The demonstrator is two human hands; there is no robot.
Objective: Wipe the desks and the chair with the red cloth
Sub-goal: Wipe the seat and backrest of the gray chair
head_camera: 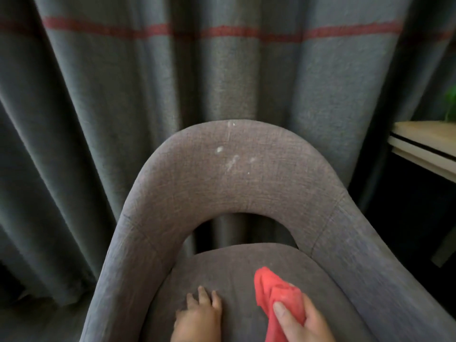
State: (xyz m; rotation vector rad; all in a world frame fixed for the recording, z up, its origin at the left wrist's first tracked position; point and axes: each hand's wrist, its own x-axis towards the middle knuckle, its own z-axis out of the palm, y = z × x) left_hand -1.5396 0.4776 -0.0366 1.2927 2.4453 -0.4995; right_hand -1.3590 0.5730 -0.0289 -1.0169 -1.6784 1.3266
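A grey fabric chair [237, 183] fills the middle of the view, its curved backrest marked with a few whitish stains near the top. My right hand [301, 322] grips the bunched red cloth [276, 292] on the right part of the seat. My left hand [199, 314] rests flat on the seat cushion to the left of the cloth, fingers spread, holding nothing.
A grey curtain [123, 95] with a red horizontal stripe hangs right behind the chair. A light wooden desk edge [424, 144] juts in at the right, with a bit of green plant [450, 104] above it.
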